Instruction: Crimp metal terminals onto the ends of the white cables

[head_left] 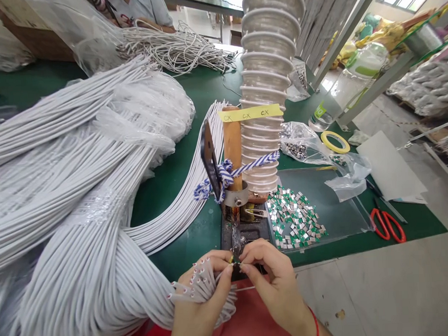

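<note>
My left hand (195,313) is closed around a fan of white cables (203,284), whose stripped ends show small coloured wires. Its thumb and forefinger pinch a cable end in front of the soldering iron tip. My right hand (275,282) is closed in a pinch beside those fingertips; the tiny piece between its fingers is too small to make out. Just beyond both hands, the soldering iron (232,148) with its orange handle stands tip down in a metal clamp, tied with blue-and-white cord. Small green-and-silver connector boards (295,219) lie loose right of it.
A ribbed extraction hose (266,67) rises behind the iron. Thick cable bundles (83,273) cover the left side. Right of the boards are red-handled scissors (388,225), yellow tape (334,142) and a clear bottle (348,88). A person (143,10) sits across the table.
</note>
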Available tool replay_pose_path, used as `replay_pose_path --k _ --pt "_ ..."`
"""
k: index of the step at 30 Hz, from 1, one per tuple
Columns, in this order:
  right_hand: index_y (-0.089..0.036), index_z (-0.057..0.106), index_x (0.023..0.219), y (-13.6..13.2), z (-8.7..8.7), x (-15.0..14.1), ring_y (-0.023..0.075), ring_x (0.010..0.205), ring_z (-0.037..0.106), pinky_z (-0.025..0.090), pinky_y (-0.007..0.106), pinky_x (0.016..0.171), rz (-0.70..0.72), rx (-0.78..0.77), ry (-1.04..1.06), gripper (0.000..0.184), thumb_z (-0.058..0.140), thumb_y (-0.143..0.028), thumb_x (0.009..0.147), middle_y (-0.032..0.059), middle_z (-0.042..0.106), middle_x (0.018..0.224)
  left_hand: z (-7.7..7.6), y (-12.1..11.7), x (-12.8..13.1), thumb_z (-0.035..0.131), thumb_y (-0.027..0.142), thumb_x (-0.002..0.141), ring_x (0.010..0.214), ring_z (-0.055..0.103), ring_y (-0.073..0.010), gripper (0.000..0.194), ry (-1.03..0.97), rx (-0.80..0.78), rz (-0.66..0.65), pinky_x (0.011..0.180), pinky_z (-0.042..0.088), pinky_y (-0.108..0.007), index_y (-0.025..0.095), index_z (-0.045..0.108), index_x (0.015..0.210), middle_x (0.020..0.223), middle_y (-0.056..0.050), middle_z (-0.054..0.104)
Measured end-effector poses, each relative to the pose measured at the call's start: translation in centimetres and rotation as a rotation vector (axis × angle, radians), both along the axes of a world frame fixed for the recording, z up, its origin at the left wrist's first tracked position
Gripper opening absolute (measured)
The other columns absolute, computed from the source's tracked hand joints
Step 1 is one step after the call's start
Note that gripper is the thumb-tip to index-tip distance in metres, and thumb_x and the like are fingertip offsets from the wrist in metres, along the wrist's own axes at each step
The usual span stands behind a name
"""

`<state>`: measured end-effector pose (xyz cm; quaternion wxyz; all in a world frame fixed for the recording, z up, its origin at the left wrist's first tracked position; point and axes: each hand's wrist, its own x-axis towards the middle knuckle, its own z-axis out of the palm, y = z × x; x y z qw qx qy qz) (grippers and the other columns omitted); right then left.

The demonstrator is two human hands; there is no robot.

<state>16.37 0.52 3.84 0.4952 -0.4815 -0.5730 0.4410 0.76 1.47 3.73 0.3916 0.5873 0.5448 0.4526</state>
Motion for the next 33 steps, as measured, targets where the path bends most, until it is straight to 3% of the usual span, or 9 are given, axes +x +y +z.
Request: replay_pose_path --k 4,9,16,23,33 --pt "-0.02 0.061 0.082 -0.2 0.2 0.0 0.0158 0.082 0.06 0.048 0.021 0.07 0.003 -0.003 -0.022 0.015 0.057 -0.009 0.091 0.0023 0.062 0.086 0.0 0.2 0.0 0.062 0.015 0.079 0.066 0.074 -0.0163 0.021 0.014 0.002 -0.019 0.063 0.057 -0.019 0.02 0.067 0.06 0.072 -0.004 0.076" --pt "-0.021 0.057 0.081 -0.7 0.0 0.4 0.0118 0.064 0.05 0.04 0.019 0.056 -0.04 -0.051 -0.05 0.014 0.056 -0.014 0.093 -0.003 0.055 0.075 -0.6 0.1 -0.2 0.064 0.017 0.079 0.064 0.073 -0.0178 0.018 0.0 -0.008 0.005 0.063 0.058 -0.023 0.019 0.07 0.062 0.074 -0.004 0.076" --pt "-0.021 0.057 0.079 -0.6 -0.8 0.7 0.0108 0.058 0.044 0.036 0.019 0.053 -0.092 -0.069 -0.033 0.014 0.057 -0.016 0.092 -0.0056 0.049 0.068 -0.4 0.0 0.0 0.065 0.019 0.079 0.067 0.073 -0.0187 0.016 -0.033 -0.019 0.03 0.067 0.058 -0.026 0.02 0.071 0.064 0.078 -0.005 0.077" --pt "-0.021 0.058 0.079 -0.5 -0.8 0.8 0.0107 0.056 0.043 0.035 0.02 0.052 -0.089 -0.058 -0.05 0.014 0.057 -0.015 0.091 -0.0057 0.049 0.067 -1.5 -0.6 -0.2 0.064 0.022 0.086 0.078 0.071 -0.0185 0.017 -0.041 -0.046 0.003 0.076 0.055 -0.027 0.023 0.072 0.072 0.089 -0.002 0.075" --pt "-0.022 0.059 0.083 -0.6 -1.1 1.2 0.0108 0.055 0.04 0.032 0.022 0.049 -0.032 -0.038 -0.025 0.011 0.057 -0.014 0.091 -0.0048 0.049 0.07 -1.9 -1.1 -0.7 0.064 0.023 0.086 0.076 0.071 -0.0198 0.02 -0.053 -0.096 -0.014 0.075 0.056 -0.028 0.022 0.069 0.067 0.083 -0.003 0.074"
